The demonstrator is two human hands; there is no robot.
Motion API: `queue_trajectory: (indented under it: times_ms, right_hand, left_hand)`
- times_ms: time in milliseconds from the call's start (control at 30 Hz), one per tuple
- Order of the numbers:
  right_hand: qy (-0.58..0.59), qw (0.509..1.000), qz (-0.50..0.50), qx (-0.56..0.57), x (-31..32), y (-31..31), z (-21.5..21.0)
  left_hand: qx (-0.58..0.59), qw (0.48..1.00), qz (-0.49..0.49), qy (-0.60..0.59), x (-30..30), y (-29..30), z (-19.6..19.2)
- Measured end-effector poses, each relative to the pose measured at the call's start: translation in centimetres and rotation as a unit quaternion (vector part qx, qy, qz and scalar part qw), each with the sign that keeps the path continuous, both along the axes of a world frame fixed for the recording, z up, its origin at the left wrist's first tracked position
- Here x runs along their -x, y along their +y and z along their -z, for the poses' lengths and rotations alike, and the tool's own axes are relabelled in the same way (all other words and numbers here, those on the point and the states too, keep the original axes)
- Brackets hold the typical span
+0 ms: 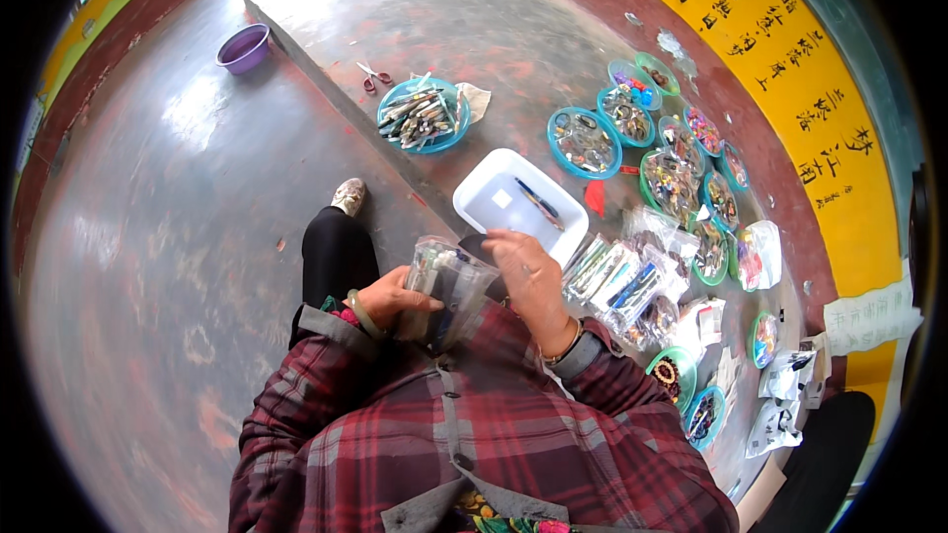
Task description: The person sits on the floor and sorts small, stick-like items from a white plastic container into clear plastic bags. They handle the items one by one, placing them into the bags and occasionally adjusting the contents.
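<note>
My left hand [387, 300] grips a clear plastic bag [434, 286] at its left side, in front of my chest. Several pen-like sticks show through the plastic, partly hidden by glare. To the right of the bag, my right hand [533, 281] is raised with its fingers loosely bent and apart, pointing at the bag's upper edge. Nothing shows in that hand, which is slightly blurred. Just beyond my hands stands a white plastic tray [476, 199]. Dark pens [538, 202] lie in it.
A blue basket [462, 130] full of pens stands farther off, with red-handled scissors [371, 79] beside it. Bagged pens [622, 281] are heaped at my right. Several baskets of small items, including a blue one [560, 160], line that side. A purple basin [243, 61] sits far left.
</note>
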State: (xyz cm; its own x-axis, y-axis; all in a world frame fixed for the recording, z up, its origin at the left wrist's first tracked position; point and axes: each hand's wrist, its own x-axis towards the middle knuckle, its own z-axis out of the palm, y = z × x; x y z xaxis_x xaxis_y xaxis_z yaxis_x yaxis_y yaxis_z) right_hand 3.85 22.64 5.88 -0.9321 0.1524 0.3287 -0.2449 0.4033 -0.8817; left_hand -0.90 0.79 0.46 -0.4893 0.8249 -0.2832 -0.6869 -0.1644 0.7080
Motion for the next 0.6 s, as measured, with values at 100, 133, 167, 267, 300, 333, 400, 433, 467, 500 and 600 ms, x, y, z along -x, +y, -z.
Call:
queue_trajectory:
  times_ms: [100,133,167,267,300,333,400,433,467,500,600]
  right_hand:
    - [-0.125,0.988,0.093,-0.017,2.4,3.4,1.6]
    - [-0.124,0.986,0.103,0.032,3.7,5.6,4.3]
    - [-0.101,0.986,0.13,0.008,5.0,8.4,7.7]
    - [-0.13,0.965,0.2,-0.108,7.3,15.5,16.3]
    - [-0.171,0.951,0.207,-0.154,7.5,16.8,17.5]
    - [-0.211,0.932,0.214,-0.201,7.7,17.8,18.4]
    - [-0.282,0.893,0.218,-0.274,8.5,19.6,21.0]
    - [-0.301,0.883,0.221,-0.283,8.9,20.0,22.1]
    - [-0.32,0.873,0.225,-0.291,9.4,20.5,23.2]
    - [-0.339,0.863,0.226,-0.3,9.9,20.7,24.4]
    - [-0.355,0.844,0.233,-0.328,11.2,21.5,27.3]
  left_hand:
    - [0.01,1.0,-0.018,0.014,0.2,-0.3,0.4]
    - [-0.002,0.999,-0.026,0.019,0.3,-0.3,0.4]
    - [-0.004,0.999,-0.034,0.023,0.4,-0.2,0.3]
    - [-0.009,0.997,-0.071,0.027,0.5,-0.3,-0.2]
    - [-0.015,0.996,-0.083,0.025,0.6,-0.3,-0.2]
    - [-0.023,0.995,-0.094,0.023,0.6,-0.3,-0.2]
    - [-0.028,0.994,-0.107,0.014,0.8,-0.2,-0.2]
    - [-0.026,0.994,-0.108,0.007,0.9,-0.1,-0.2]
    - [-0.024,0.994,-0.109,0.001,1.0,0.0,-0.2]
    - [-0.026,0.993,-0.112,-0.003,1.0,0.0,-0.1]
    - [-0.042,0.993,-0.107,-0.018,1.4,0.1,0.0]
